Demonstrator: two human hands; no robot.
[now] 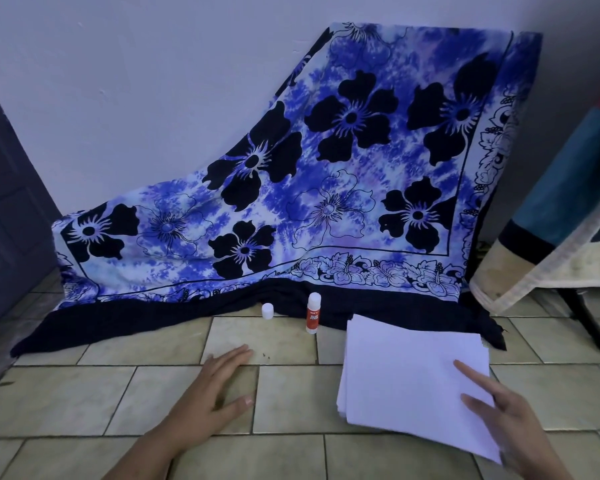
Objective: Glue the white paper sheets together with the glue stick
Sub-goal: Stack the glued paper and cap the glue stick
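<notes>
One head-worn view—looking forward and down, close over the tiled floor (187,393).

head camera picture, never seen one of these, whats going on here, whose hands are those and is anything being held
There is no machine here. A person wears one wide-angle camera on the head, looking forward and down, so the two hands at the bottom are the wearer's own. The left hand lies flat and open on the tiled floor, holding nothing. The right hand rests with straight fingers on a stack of white paper sheets; it does not grip them. Further back a glue stick stands upright, with a small white cap apart to its left. A blue flowered cloth is draped against the wall behind them.
</notes>
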